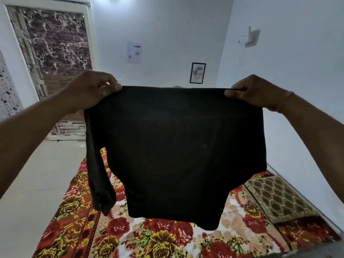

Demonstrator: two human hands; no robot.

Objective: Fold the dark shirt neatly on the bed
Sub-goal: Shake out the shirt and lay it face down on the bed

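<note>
Two hands: left hand (93,88) and right hand (255,92), fingers pinched on the top edge of the dark shirt (176,149).
Shirt position: hanging in air above the bed (167,239), long axis vertical, hem lowest.
Nearer hand: neither; equal.
Sleeve (98,175): dangling toward the bed's left edge.
Open room: floral bedcover beneath; pillow (277,198) at right edge.

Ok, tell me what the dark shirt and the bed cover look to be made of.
Dark shirt: soft matte fabric, probably a cotton-type knit; it hangs limp from the left hand and right hand with no sheen. The weave is too dark to confirm. Bed cover: thin printed cloth, likely cotton or a blend; a flat floral print lying smooth.
</note>
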